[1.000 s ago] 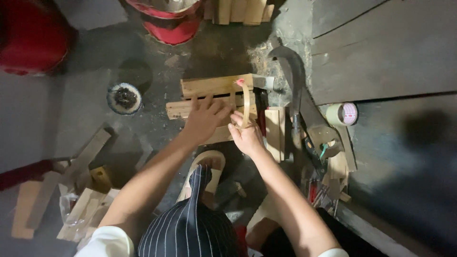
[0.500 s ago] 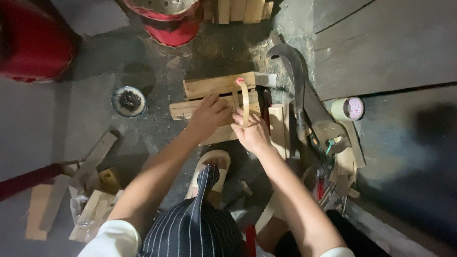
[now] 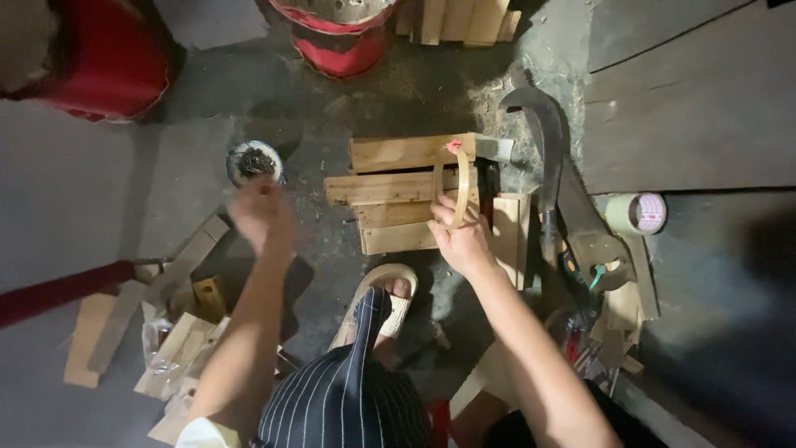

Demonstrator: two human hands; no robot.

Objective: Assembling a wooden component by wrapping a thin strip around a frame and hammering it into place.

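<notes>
A thin bent wood strip point(image 3: 452, 178) stands on the stacked wood blocks point(image 3: 398, 195) on the floor. The right hand point(image 3: 460, 236) pinches its lower end with closed fingers; it should keep the strip steady. The left hand point(image 3: 261, 216) reaches toward a small tin point(image 3: 253, 160), maybe of nails. It is blurry, so I cannot tell how its fingers are. A curved knife point(image 3: 543, 133) and a saw point(image 3: 584, 220) lie just right.

two hands point(image 3: 264, 217) point(image 3: 461, 241), one tape roll point(image 3: 637, 213), one saw point(image 3: 590, 228)
</notes>
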